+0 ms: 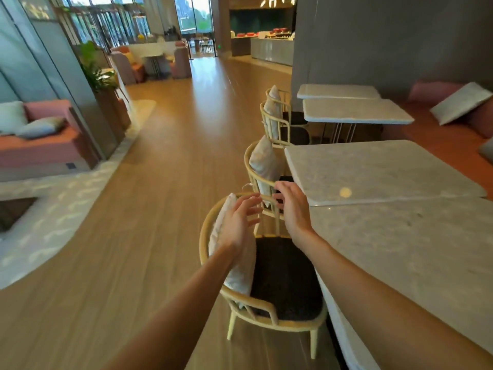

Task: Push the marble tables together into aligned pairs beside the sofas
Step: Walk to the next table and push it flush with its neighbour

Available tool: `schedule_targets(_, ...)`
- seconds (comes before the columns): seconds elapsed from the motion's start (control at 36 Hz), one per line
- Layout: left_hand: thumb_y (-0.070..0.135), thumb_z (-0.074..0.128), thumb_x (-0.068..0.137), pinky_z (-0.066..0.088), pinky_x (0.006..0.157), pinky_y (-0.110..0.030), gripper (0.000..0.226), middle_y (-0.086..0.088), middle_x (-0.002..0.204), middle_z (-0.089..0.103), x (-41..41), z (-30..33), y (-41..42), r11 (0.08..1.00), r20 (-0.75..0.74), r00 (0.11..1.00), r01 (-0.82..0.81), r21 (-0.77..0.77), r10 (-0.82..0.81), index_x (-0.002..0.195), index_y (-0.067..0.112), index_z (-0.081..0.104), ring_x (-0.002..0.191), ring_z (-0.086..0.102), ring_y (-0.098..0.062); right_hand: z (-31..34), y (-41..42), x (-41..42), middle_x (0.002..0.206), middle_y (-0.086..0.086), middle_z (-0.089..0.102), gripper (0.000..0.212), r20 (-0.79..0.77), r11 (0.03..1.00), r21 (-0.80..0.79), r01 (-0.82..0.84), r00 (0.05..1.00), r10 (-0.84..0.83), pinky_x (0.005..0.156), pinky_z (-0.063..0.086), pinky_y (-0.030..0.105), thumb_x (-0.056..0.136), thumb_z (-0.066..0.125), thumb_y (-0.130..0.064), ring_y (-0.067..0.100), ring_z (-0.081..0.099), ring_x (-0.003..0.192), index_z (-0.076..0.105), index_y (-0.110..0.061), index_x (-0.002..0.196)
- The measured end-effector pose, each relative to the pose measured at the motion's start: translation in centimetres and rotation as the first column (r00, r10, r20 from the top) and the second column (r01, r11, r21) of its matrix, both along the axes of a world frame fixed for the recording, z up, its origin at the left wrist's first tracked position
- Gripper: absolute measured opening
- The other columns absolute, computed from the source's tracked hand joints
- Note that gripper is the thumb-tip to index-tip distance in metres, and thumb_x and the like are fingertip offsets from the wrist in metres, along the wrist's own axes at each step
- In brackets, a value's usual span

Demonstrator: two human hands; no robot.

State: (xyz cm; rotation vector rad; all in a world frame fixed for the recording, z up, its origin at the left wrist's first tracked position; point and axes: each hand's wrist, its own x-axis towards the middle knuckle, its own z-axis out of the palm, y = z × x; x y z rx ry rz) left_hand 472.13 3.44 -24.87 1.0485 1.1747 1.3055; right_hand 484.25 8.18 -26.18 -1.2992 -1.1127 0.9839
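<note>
Presently, two marble tables meet edge to edge beside the sofa, slightly angled, so alignment looks unfinished. Left hand and right hand hover over a chair, each grip spread, holding nothing.

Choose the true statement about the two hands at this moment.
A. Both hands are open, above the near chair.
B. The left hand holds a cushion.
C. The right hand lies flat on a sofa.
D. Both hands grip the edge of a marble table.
A. The left hand and right hand have loose fingers, holding nothing, above the near chair.
</note>
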Motion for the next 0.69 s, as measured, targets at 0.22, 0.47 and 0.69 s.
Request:
schedule_targets(0.22,0.023,0.048,0.098,0.055,0.088,-0.036,0.026,0.001,0.105,0.075,-8.4,1.8,13.6,0.993,-0.037,0.994,0.103,0.066,-0.101,0.105,0.023,0.073,0.100,0.070,-0.017,1.6,10.5,-7.2,0.100,0.000,0.071,0.019,-0.025,0.994,0.009,0.107,0.994,-0.106,0.098,0.053,0.053,0.096,0.052,-0.042,0.021,0.068,0.100,0.066,-0.030,0.095)
schedule_targets(0.47,0.036,0.056,0.081,0.053,0.073,-0.021,0.032,0.000,0.116,0.068,-16.9,0.4,29.6,0.968,-0.054,0.974,0.225,0.111,-0.221,0.106,0.024,0.073,0.100,0.066,-0.010,-0.2,22.1,-12.5,0.096,-0.018,0.072,0.018,-0.002,0.957,0.038,0.286,0.958,-0.286,0.080,0.056,0.024,0.097,0.051,-0.044,0.005,0.070,0.096,0.067,-0.036,0.100)
schedule_targets(0.69,0.038,0.061,0.078,0.054,0.064,-0.017,0.021,0.013,0.098,0.069,-25.7,-1.3,42.4,0.933,-0.039,0.935,0.353,0.060,-0.352,0.093,0.033,0.074,0.080,0.067,0.003,-1.6,29.8,-17.3,0.108,0.002,0.073,0.023,-0.097,0.864,-0.097,0.493,0.860,-0.501,0.092,0.057,0.043,0.103,0.048,-0.028,0.022,0.072,0.099,0.067,-0.017,0.112)
